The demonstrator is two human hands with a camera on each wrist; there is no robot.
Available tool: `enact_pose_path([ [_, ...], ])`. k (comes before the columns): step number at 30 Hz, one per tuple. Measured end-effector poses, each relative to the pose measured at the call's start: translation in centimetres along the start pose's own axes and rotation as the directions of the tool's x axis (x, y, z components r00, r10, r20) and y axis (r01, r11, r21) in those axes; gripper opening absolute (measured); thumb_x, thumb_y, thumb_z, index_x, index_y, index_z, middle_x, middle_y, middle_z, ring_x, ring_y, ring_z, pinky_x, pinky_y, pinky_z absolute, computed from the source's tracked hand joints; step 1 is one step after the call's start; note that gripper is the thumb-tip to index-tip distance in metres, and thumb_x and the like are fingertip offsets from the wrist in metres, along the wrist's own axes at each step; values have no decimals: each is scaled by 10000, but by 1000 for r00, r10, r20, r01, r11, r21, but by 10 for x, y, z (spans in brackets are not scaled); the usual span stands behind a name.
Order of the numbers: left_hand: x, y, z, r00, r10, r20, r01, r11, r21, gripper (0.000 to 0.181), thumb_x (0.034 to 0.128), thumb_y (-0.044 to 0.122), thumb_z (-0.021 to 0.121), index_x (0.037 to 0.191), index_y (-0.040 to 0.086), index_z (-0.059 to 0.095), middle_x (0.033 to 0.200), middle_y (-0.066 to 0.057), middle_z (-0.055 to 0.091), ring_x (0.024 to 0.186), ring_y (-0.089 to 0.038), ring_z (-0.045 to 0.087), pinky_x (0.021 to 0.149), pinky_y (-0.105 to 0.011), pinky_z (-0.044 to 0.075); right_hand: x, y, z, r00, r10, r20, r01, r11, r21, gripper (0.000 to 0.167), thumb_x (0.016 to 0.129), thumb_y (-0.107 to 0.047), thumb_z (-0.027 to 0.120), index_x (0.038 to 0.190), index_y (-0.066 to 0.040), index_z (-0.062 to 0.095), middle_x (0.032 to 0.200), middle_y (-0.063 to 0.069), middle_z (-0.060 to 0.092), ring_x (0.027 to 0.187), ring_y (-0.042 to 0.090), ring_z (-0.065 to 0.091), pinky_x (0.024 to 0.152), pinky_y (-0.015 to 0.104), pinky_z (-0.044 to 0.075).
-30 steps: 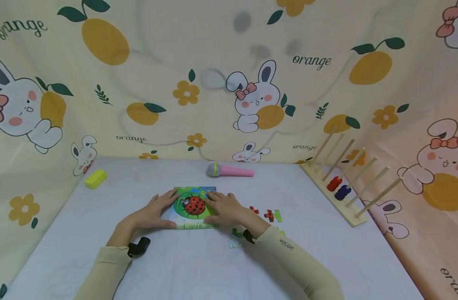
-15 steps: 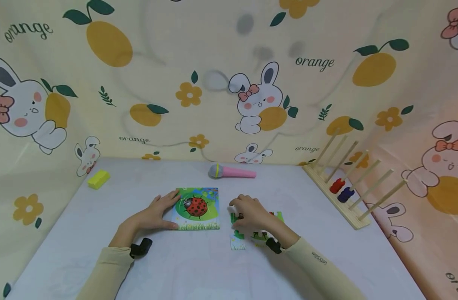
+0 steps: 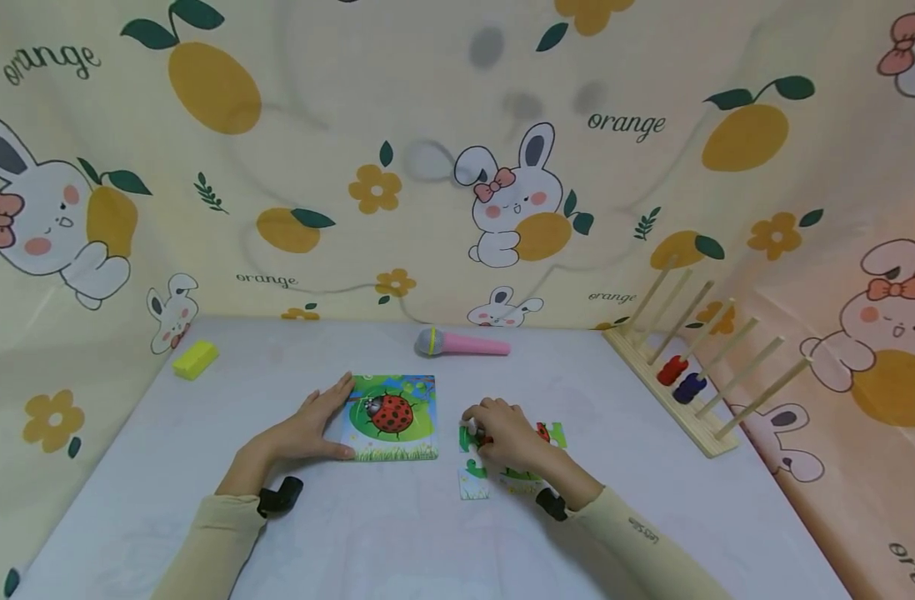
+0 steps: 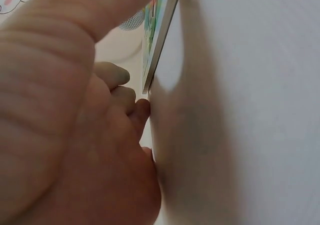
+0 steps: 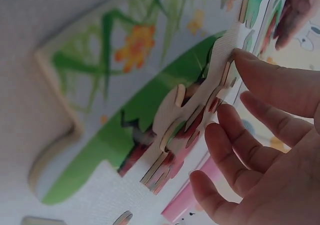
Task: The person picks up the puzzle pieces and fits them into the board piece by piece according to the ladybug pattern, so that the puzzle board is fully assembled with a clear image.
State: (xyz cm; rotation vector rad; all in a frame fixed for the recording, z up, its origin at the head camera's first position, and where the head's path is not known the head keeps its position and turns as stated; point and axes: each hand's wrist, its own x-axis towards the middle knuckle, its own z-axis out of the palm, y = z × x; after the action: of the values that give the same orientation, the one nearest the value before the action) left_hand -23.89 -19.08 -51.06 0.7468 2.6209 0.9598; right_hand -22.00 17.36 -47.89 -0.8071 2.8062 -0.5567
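Observation:
A square ladybug picture board (image 3: 393,414) lies flat on the white table. My left hand (image 3: 307,429) rests along its left edge, thumb and fingers extended; in the left wrist view the thumb reaches toward the board's edge (image 4: 159,50). To the right, my right hand (image 3: 513,437) is bent down over loose jigsaw pieces and pinches one puzzle piece (image 5: 231,77) between thumb and fingers. Around it lie a grass-corner piece (image 3: 473,485), a green-and-red piece (image 3: 555,433) and a flowered piece (image 5: 135,47). The hand partly covers the pieces beneath it.
A pink toy microphone (image 3: 468,342) lies behind the board. The yellow block (image 3: 196,360) is at the table's back left. At the right stands a wooden peg rack (image 3: 671,392) with red (image 3: 672,370) and blue beads (image 3: 690,388). A printed curtain (image 3: 427,100) hangs behind.
The right hand has left the board's right side and moved right to the loose pieces, its fingers now drawn together around one. The left hand has stayed at the board's left edge.

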Motion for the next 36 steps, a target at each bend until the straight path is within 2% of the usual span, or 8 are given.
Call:
enact_pose_path([
  [9,1,0,-1,1000,12,-5,-12,1000,-1,1188,752,455,851,1567,-42,144,1636,-224,128,1501,-405,105,1180,-605,11,-1,-2,-2,1000,4,-2,-4,1000,20,458,793,-3,814,1216,-76,653,950,17,548,900,199,458,807,444,367],
  [23,1,0,-2,1000,19,15,-19,1000,13,1095,773,448,837,1528,-87,252,1635,-242,104,1493,-442,77,1170,-629,11,-2,-2,-5,1000,-14,-15,14,1000,12,411,773,-11,833,1148,-47,669,947,50,555,893,214,480,770,411,368],
  [28,0,2,-3,1000,15,7,-15,1000,7,1090,783,451,830,1530,-84,245,1638,-234,96,1497,-445,6,1168,-634,26,-2,-2,-6,1000,-16,-14,16,1000,-2,392,768,-24,843,1122,-59,677,942,51,553,886,215,485,761,413,374],
  [32,-3,4,-5,1000,3,-14,-3,1000,-28,1081,777,428,842,1527,-85,256,1635,-238,107,1492,-457,-41,1153,-660,54,-1,-2,-5,1000,-10,-16,10,1000,19,389,775,-33,843,1113,-64,655,959,36,568,889,199,515,806,468,402],
  [36,-5,4,-8,1000,-5,-23,5,1000,-7,1073,753,427,857,1523,-67,296,1620,-250,163,1487,-474,-10,1143,-680,26,-3,-3,-5,1000,-9,-16,10,997,78,408,782,-4,831,1127,-48,619,972,26,605,894,191,565,943,620,375],
])
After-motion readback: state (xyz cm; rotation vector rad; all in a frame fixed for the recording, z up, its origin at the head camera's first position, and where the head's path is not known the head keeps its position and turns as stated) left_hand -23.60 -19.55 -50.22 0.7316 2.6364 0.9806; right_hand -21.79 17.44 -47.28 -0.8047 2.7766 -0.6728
